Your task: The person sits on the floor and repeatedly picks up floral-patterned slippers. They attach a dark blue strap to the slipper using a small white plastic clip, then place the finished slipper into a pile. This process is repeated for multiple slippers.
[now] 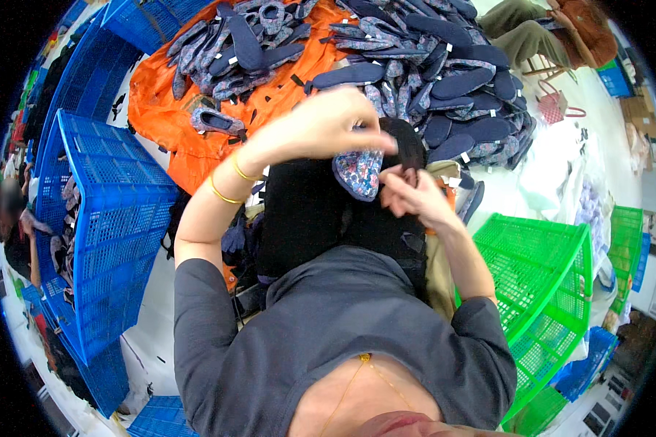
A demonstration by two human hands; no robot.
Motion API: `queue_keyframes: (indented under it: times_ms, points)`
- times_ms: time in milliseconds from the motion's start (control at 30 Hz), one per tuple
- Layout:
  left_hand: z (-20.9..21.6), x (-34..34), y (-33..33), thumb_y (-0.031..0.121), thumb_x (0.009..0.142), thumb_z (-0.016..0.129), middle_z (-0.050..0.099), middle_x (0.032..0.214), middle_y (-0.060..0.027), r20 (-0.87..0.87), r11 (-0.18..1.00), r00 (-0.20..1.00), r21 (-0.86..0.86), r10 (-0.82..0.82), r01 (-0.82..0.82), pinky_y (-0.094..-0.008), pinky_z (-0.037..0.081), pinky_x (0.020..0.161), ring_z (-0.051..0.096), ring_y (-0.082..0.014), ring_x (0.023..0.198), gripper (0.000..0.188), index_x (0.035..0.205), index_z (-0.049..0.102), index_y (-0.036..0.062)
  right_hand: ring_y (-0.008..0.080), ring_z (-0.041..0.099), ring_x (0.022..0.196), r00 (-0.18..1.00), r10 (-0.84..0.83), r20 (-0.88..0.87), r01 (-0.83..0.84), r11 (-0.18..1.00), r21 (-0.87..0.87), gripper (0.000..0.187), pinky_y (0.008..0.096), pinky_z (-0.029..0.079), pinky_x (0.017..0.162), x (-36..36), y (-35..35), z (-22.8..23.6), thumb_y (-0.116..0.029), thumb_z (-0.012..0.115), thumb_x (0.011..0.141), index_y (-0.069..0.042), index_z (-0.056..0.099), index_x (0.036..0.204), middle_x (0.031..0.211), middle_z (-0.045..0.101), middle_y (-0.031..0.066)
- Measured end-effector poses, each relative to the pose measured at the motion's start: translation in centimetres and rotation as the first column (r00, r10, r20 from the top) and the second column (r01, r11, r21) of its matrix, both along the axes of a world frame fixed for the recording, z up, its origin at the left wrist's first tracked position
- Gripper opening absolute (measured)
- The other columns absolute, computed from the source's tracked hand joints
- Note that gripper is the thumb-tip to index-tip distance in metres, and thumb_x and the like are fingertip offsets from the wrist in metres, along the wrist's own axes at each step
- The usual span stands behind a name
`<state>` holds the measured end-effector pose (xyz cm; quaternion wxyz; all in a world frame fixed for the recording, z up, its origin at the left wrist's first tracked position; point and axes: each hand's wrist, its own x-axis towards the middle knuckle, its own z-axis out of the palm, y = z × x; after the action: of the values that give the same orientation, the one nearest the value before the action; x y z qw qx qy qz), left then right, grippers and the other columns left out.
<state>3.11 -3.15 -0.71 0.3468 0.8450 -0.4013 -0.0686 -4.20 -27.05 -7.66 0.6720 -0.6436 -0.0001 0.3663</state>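
A floral slipper in blue, red and white hangs over my lap, its rounded end toward me. My left hand, with two gold bangles on the wrist, is closed round its far end; motion smears the fingers. Just right of the slipper, my right hand has its fingers curled and pinched together. Whatever sits between those fingertips is too small or blurred to name. Beyond my knees lies a heap of similar slippers with dark blue soles, and more slippers lie to its left.
An orange sheet spreads under part of the heap, with one slipper lying apart. Blue plastic crates stand at my left, a green crate at my right. Another person sits at the far right, near a pink-and-white bag.
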Motion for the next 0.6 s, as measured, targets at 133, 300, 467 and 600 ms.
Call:
queue_keyframes:
  times_ms: [133, 300, 467, 600]
  points:
    - [-1.5, -1.5, -0.4, 0.029, 0.082, 0.072, 0.062, 0.087, -0.0125, -0.095, 0.996, 0.995, -0.083, -0.032, 0.024, -0.0338, 0.047, 0.077, 0.059, -0.0265, 0.084, 0.028, 0.09, 0.066, 0.0027, 0.0102, 0.065, 0.064, 0.95, -0.049, -0.309, 0.131, 0.96, 0.249, 0.032, 0.0173, 0.026, 0.036, -2.0, 2.6, -3.2, -0.028, 0.043, 0.101, -0.001, 0.059, 0.109, 0.097, 0.069, 0.017]
    - [-3.8, -5.0, 1.2, 0.008, 0.083, 0.07, 0.064, 0.099, -0.009, -0.261, 0.785, 0.957, -0.563, 0.129, -0.259, -0.0358, 0.043, 0.091, 0.057, -0.0204, 0.1, 0.012, 0.087, 0.062, 0.0005, 0.0074, 0.043, 0.047, 0.865, -0.202, -0.459, 0.458, 0.691, 0.559, 0.038, 0.0206, 0.024, 0.034, -1.4, 5.0, -4.7, -0.046, 0.042, 0.1, -0.013, 0.057, 0.111, 0.093, 0.066, 0.0012]
    - [-7.9, -10.0, 0.3, 0.003, 0.079, 0.07, 0.051, 0.13, -0.0188, -0.484, 0.649, 0.875, -0.675, -0.029, -0.351, -0.0399, 0.033, 0.103, 0.044, -0.0264, 0.124, 0.021, 0.073, 0.05, 0.0047, 0.0186, 0.065, 0.092, 0.937, -0.189, -0.292, 0.347, 0.573, 0.742, 0.066, 0.0339, 0.053, 0.088, 1.6, 6.3, -2.6, -0.059, 0.054, 0.088, -0.002, 0.053, 0.122, 0.104, 0.065, 0.0034]
    - [-7.9, -9.6, 1.8, 0.006, 0.085, 0.066, 0.042, 0.141, -0.0198, -0.58, 0.608, 0.814, -0.656, -0.025, -0.448, -0.0408, 0.034, 0.107, 0.042, -0.027, 0.13, 0.037, 0.117, 0.047, 0.0039, 0.0184, 0.064, 0.094, 0.899, -0.429, 0.091, 0.332, 0.8, 0.5, 0.045, 0.0321, 0.051, 0.087, 2.7, 3.6, -3.6, -0.025, 0.07, 0.088, 0.002, 0.055, 0.12, 0.107, 0.065, 0.0084]
